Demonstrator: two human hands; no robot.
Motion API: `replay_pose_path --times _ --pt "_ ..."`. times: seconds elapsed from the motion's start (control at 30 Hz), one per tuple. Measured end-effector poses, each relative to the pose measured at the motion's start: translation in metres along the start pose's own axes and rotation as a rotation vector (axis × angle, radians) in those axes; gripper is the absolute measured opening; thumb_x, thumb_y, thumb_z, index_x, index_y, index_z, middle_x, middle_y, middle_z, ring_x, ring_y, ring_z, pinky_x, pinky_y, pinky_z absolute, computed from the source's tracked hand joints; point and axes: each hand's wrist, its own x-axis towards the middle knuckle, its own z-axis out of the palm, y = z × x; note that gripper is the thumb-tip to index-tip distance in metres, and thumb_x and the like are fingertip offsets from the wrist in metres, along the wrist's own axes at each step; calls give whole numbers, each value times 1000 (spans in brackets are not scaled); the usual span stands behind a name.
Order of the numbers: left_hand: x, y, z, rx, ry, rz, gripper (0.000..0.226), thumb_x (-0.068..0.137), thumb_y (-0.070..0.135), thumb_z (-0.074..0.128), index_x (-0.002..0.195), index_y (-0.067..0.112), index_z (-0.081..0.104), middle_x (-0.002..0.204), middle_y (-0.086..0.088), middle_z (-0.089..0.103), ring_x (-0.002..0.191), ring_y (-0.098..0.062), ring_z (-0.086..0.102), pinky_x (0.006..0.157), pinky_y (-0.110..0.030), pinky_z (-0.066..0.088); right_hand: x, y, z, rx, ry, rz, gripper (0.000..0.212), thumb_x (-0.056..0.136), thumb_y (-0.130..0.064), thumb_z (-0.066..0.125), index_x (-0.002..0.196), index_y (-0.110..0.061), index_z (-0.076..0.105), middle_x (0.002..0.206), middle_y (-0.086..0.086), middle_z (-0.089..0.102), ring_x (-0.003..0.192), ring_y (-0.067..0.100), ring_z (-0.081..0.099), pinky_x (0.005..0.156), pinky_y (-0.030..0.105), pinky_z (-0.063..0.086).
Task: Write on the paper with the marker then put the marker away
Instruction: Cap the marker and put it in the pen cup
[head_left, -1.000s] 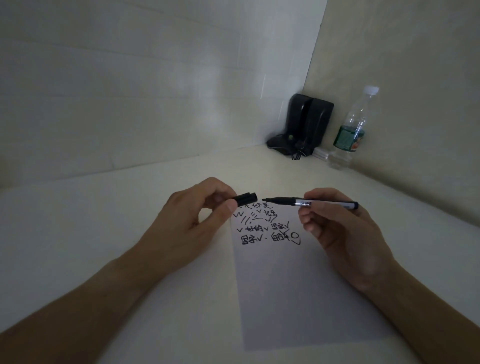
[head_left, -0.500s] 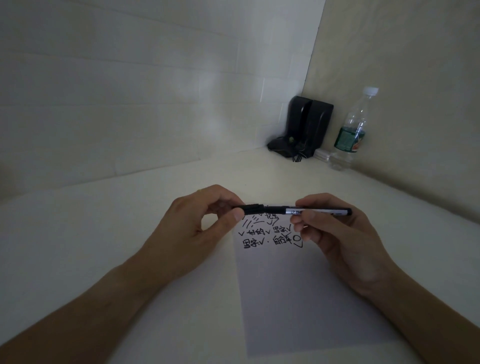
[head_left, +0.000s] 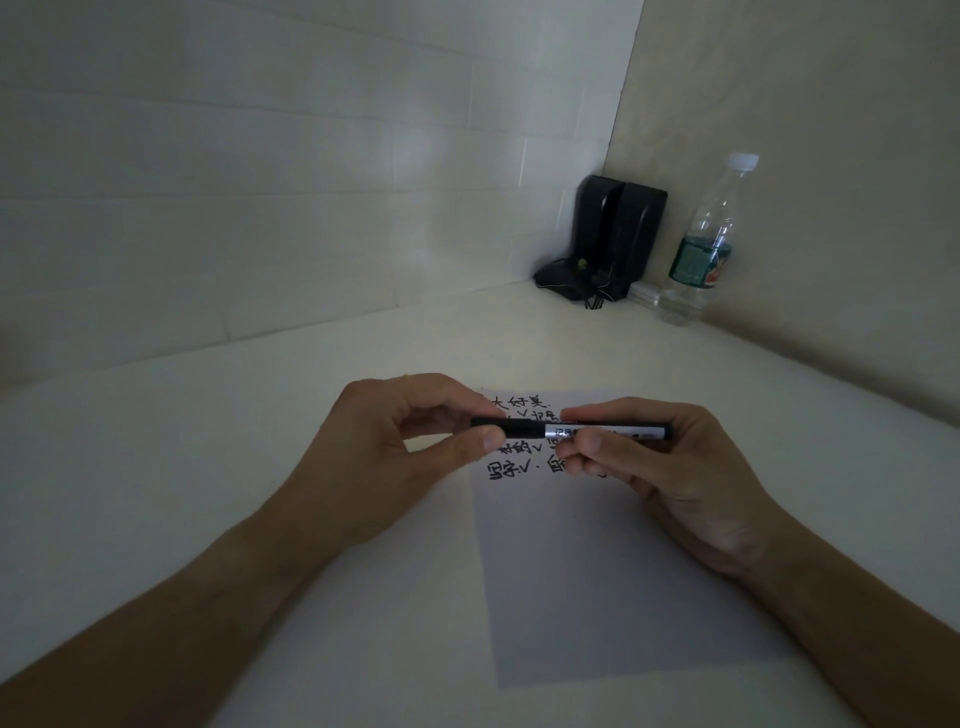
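Note:
A white sheet of paper (head_left: 613, 587) lies on the pale table, with black handwriting across its top part. Both hands hold a black marker (head_left: 524, 430) with a silver label level above that writing. My left hand (head_left: 400, 452) pinches the black cap end between thumb and fingers. My right hand (head_left: 670, 478) grips the labelled barrel. The cap sits on the marker, so the tip is hidden. My hands cover part of the writing.
A pair of black speakers (head_left: 613, 239) with tangled cords stands in the far corner. A clear plastic water bottle (head_left: 706, 244) with a green label stands beside them against the right wall. The table (head_left: 208, 467) stretches left of the paper.
A second ago the cap in my left hand and the marker in my right were apart. They came together, and the cap now sits on the marker.

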Motion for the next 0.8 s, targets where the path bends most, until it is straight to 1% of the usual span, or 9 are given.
replay_pose_path --times 0.1,0.2,0.3,0.4,0.47,0.53,0.63,0.73,0.8 --pt "0 -2 0 -25 -34 -32 12 81 10 79 92 11 81 72 0 78 68 -7 73 77 -12 54 3 1 -3 36 -18 58 27 69 -12 79 94 -2 82 83 22 79 72 25 76 71 24 60" --pt "2 -4 0 71 -30 -53 6 85 13 76 90 14 80 72 -2 77 67 -7 74 74 -12 53 6 -2 -1 15 -4 126 25 74 -7 76 98 3 79 79 18 78 69 21 73 67 22 57" --pt "1 1 0 159 -11 -97 9 90 22 71 89 15 76 70 4 74 66 -5 71 75 -22 56 9 -13 7 4 17 256 21 77 -10 78 95 2 79 76 14 76 66 19 67 65 23 55" --pt "-4 20 -6 219 -27 -151 13 94 31 64 86 21 70 69 9 71 67 -2 68 71 -22 51 10 -38 22 -19 61 365 14 80 -15 81 89 -4 80 79 10 73 67 16 65 65 23 53" --pt "-9 42 -19 212 -23 -147 14 96 33 61 87 24 67 70 8 71 67 -4 69 67 -23 51 9 -55 38 120 89 340 16 83 -13 79 93 -1 78 79 8 70 67 13 65 65 22 53" --pt "-19 67 -40 207 35 -145 18 96 34 60 89 19 65 73 3 73 68 -10 71 70 -26 54 0 -70 69 306 119 283 17 88 -11 76 99 1 76 78 7 69 71 14 64 71 22 55" --pt "-53 100 -81 211 150 -179 23 96 39 58 89 18 64 76 2 75 70 -13 72 72 -27 56 -21 -78 132 417 144 244 21 91 -12 74 107 2 76 87 7 73 80 15 69 84 23 59" --pt "-107 112 -123 276 206 -266 26 97 42 55 88 19 63 77 2 75 74 -11 71 73 -25 54 -40 -69 202 404 158 247 27 92 -6 72 117 2 70 94 12 75 79 16 72 78 22 61" --pt "-144 110 -150 321 305 -370 34 98 45 51 82 18 63 75 3 75 72 -7 68 72 -26 51 -47 -61 250 341 166 240 44 89 0 73 129 -1 57 90 17 76 76 22 74 78 27 62"
